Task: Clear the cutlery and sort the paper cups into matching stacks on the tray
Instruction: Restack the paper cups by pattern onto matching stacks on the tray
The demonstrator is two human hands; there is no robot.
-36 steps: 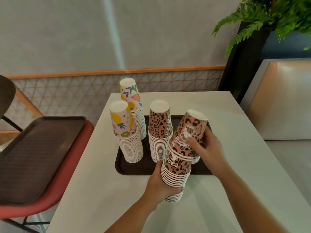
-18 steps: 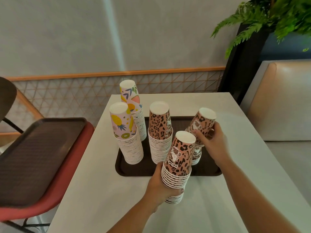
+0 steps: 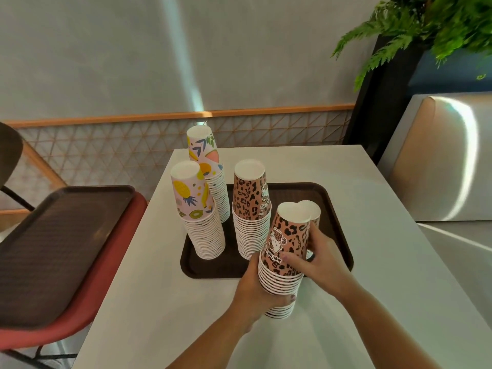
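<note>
Gripping the lower part of a leopard-print stack of upturned paper cups (image 3: 286, 259) at the near edge of the dark brown plastic tray (image 3: 338, 217), the left hand (image 3: 259, 291) curls round it, while the right hand (image 3: 319, 258) wraps its fingers around the top cup. A shorter leopard stack (image 3: 312, 213) stands just behind. On the tray stand another leopard-print stack (image 3: 251, 209) and two fruit-print stacks (image 3: 198, 209), all on the white table (image 3: 386, 235).
</note>
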